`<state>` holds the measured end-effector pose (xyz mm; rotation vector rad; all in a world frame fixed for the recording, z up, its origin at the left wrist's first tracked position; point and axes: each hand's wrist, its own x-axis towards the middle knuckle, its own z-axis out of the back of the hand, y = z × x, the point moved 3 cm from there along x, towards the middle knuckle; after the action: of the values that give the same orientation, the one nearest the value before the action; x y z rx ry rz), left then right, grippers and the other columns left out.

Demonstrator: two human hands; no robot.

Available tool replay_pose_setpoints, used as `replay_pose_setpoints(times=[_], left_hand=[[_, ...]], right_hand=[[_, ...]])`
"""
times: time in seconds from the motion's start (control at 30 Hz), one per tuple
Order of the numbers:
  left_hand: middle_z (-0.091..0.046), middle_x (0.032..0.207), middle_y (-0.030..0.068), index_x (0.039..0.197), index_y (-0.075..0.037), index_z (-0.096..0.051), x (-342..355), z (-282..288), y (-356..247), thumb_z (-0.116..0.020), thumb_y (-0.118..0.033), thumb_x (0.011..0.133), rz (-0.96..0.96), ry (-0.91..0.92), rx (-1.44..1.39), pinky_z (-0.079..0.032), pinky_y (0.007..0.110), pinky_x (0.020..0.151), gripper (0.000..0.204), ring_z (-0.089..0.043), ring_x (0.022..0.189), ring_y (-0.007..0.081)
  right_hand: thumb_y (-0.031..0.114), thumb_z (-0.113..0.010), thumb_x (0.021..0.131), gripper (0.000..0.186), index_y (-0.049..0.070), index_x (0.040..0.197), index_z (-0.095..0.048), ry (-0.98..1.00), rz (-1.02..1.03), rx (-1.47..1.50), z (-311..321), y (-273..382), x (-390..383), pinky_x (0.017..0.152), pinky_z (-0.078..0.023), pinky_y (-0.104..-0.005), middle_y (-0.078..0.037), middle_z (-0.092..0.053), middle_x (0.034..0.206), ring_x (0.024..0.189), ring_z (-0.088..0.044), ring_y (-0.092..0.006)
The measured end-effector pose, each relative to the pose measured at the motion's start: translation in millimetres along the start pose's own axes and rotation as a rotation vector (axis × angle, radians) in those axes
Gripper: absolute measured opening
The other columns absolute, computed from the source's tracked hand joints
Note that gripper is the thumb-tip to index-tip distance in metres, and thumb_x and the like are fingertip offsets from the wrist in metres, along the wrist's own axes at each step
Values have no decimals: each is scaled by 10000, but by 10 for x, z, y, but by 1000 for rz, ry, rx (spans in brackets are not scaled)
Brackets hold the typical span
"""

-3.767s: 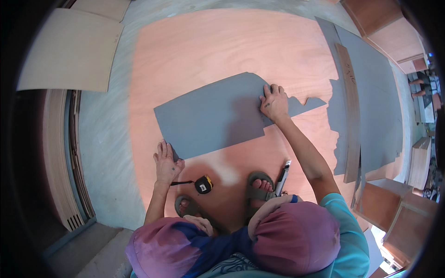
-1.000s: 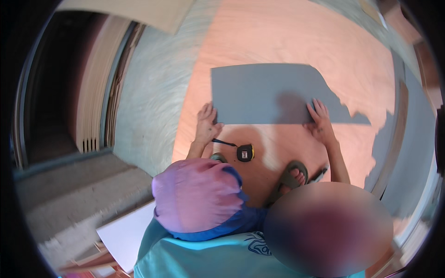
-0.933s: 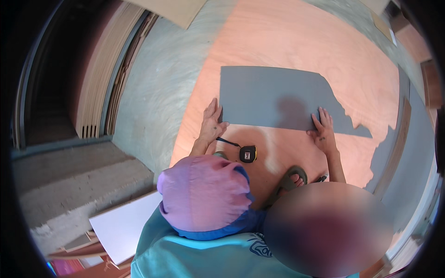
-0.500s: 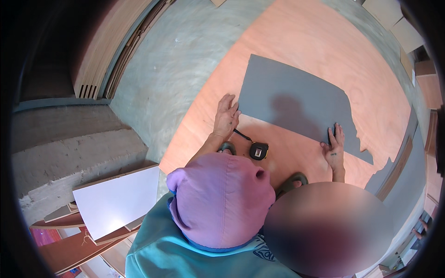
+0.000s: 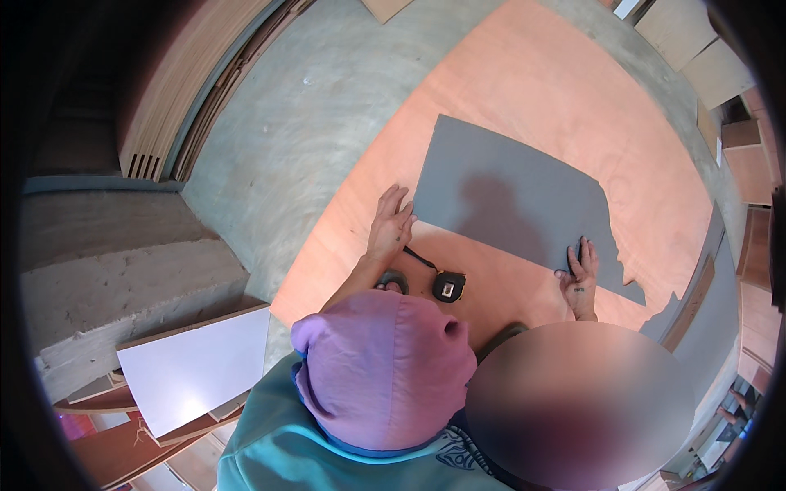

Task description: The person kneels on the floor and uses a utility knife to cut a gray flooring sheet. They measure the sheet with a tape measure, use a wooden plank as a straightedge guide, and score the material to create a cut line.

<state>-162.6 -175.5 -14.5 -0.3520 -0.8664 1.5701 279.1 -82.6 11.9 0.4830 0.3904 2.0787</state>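
Concrete floor (image 5: 311, 123), plywood (image 5: 532, 90) laid flat. Near: tape measure (image 5: 449, 286) between hands. Left hand (image 5: 391, 231) spread flat, holding nothing, just beside grey sheet (image 5: 512, 196); right hand (image 5: 580, 274) flat on its near edge.

This is a carpentry or panel workshop. A large plywood sheet (image 5: 565, 123) lies flat on a bare concrete floor (image 5: 303, 131), boards stand stacked on edge (image 5: 176, 98) along the floor's left side, cut offcuts (image 5: 696, 57) crowd its far right corner, and a tape measure (image 5: 449, 286) rests on the plywood.
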Motion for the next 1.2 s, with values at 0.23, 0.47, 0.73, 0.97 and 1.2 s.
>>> replay_pose_setpoints(times=[0.23,0.47,0.73,0.97,1.2], left_hand=[[-501,1364,204,1087,86,-682,17,-7,-35,-641,30,874,-11,15,-2,-414,415,1120,223,-390,1371,395],[-530,1360,211,1047,70,-707,47,38,-135,-672,-20,843,3,42,82,-411,429,1092,226,-417,1345,408],[-485,1401,222,1142,61,-678,45,111,-78,-623,-62,908,38,115,84,-350,423,1144,270,-369,1389,398],[-427,1453,209,1102,96,-672,-14,-75,93,-619,-48,921,-27,91,-7,-357,407,1137,237,-361,1398,367],[-403,1475,167,1359,81,-464,7,-90,22,-606,-54,948,261,96,-449,-382,423,1120,456,-425,1370,311]], right_hand=[[215,-795,722,555,-11,1212,-666,126,-93,-62,51,69,39,1151,-238,-561,-178,-472,1479,1411,-315,-444],[220,-788,728,546,8,1217,-668,108,-98,-53,77,95,38,1152,-233,-572,-153,-505,1458,1413,-319,-432],[187,-795,714,502,24,1176,-689,83,-73,-100,62,178,70,1126,-287,-568,-142,-534,1433,1382,-363,-425],[192,-818,677,608,8,1228,-639,39,-34,-44,156,0,8,1100,-333,-559,-168,-529,1414,1340,-410,-412],[251,-808,691,642,-62,1215,-611,-21,-80,-14,143,-86,-108,1130,-332,-517,-175,-462,1469,1365,-395,-380]])
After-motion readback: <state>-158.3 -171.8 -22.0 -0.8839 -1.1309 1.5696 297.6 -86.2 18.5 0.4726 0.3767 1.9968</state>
